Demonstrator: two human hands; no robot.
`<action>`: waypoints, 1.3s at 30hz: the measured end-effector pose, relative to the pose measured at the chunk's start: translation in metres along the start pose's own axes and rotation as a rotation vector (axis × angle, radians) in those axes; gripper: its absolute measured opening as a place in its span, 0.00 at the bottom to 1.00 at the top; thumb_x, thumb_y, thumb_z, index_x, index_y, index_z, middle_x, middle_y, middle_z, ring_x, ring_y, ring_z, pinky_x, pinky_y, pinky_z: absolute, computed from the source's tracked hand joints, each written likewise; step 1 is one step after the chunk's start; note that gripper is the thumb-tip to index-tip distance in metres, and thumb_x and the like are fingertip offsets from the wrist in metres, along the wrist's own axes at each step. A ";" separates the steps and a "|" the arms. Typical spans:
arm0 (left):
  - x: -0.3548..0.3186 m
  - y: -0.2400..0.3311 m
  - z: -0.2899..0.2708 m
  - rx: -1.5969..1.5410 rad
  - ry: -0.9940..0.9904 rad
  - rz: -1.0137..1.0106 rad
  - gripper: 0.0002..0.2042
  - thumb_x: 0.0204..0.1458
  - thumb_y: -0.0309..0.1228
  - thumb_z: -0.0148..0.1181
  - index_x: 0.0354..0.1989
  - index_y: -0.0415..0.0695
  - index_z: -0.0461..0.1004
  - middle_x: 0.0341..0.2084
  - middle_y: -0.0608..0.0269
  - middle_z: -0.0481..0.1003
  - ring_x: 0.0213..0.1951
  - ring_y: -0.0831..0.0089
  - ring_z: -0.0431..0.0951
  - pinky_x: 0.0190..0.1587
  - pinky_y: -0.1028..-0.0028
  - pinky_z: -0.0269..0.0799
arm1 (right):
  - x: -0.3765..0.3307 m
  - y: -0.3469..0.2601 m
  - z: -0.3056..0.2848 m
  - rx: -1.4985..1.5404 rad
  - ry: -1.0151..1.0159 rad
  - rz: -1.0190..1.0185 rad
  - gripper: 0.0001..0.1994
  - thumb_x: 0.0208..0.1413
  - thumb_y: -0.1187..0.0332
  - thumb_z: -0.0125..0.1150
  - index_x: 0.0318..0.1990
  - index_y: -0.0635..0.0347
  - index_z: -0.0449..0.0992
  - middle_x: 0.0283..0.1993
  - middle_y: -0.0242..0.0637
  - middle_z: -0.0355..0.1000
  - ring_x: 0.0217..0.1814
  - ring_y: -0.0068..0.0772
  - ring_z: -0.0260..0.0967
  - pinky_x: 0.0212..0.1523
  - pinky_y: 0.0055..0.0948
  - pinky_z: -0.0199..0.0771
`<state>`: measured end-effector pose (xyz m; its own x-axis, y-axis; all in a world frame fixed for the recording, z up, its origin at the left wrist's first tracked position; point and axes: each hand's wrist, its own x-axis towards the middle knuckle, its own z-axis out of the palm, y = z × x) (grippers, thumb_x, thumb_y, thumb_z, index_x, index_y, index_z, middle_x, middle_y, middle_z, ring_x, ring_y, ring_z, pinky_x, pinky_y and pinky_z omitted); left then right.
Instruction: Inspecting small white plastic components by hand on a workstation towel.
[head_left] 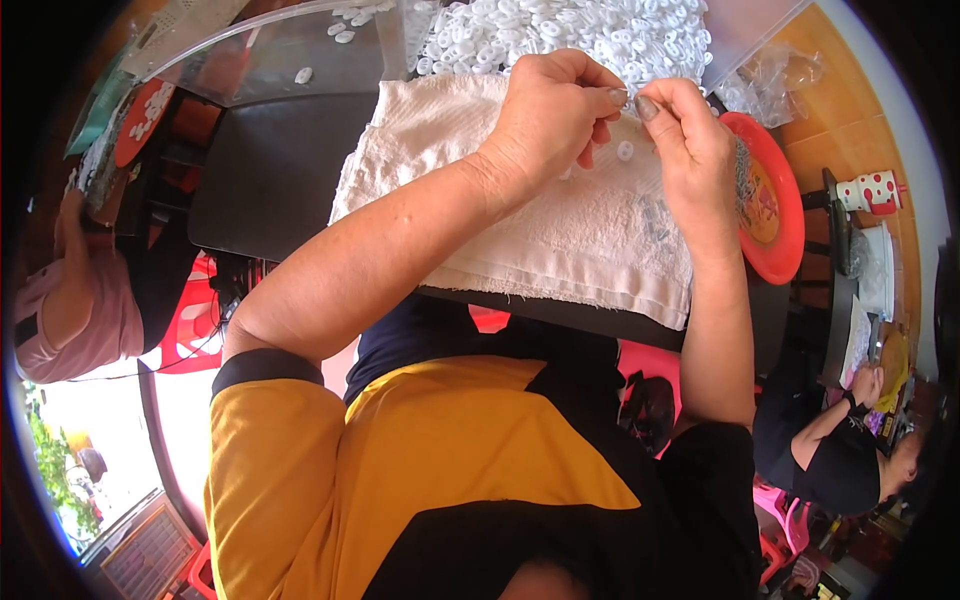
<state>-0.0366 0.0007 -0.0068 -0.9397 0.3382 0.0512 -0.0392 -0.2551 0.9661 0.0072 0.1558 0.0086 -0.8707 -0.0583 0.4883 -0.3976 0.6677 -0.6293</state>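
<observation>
Head view: a person in a yellow and black shirt works at a dark table (270, 180), both forearms reaching up from the lower edge.
Left hand: the left hand (548, 120) is curled, thumb and forefinger pinched together at the meeting point of the two hands; what sits between the fingertips is too small to make out.
Right hand: the right hand (695, 150) is also pinched, its fingertips touching those of the left; it seems to grip the same tiny piece, though this cannot be told for sure.
Thing in hand: the pinch point lies above the far part of the white towel (560, 235), between the two hands and equally near both.
Loose ring: one small white ring (626, 151) lies on the towel just below the fingertips, nearer the right hand.
Heap: a pile of white rings (560, 35) fills the clear tray (300, 45) just beyond the hands.
Right edge: an orange plate (785, 215) sits close beside the right wrist, leaving little room on that side.
Open room: the towel toward the body and the bare table to the left are free.
Others: a person at far left and another at lower right sit well apart.
</observation>
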 end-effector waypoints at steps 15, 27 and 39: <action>0.008 -0.004 -0.004 0.052 0.037 0.051 0.04 0.50 0.22 0.59 0.31 0.32 0.74 0.19 0.60 0.74 0.17 0.78 0.71 0.15 0.78 0.66 | 0.005 -0.002 0.012 0.341 -0.021 0.279 0.05 0.61 0.71 0.54 0.35 0.61 0.74 0.26 0.24 0.69 0.28 0.13 0.64 0.28 0.16 0.62; 0.019 -0.006 -0.017 -0.129 0.033 -0.032 0.08 0.49 0.24 0.61 0.34 0.31 0.74 0.23 0.56 0.74 0.19 0.74 0.72 0.17 0.75 0.64 | 0.003 0.016 -0.019 -0.291 -0.252 -0.073 0.06 0.52 0.73 0.55 0.35 0.63 0.75 0.24 0.41 0.69 0.25 0.31 0.68 0.29 0.28 0.66; 0.019 -0.004 -0.015 -0.200 0.007 -0.048 0.05 0.46 0.22 0.59 0.27 0.30 0.74 0.18 0.55 0.74 0.13 0.73 0.70 0.14 0.74 0.66 | -0.001 0.010 -0.002 -0.605 -0.334 0.115 0.07 0.50 0.71 0.59 0.31 0.67 0.73 0.31 0.53 0.73 0.36 0.57 0.72 0.38 0.47 0.69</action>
<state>-0.0598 -0.0056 -0.0135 -0.9374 0.3482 0.0035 -0.1503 -0.4137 0.8979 0.0046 0.1644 0.0028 -0.9784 -0.1231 0.1660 -0.1515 0.9735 -0.1711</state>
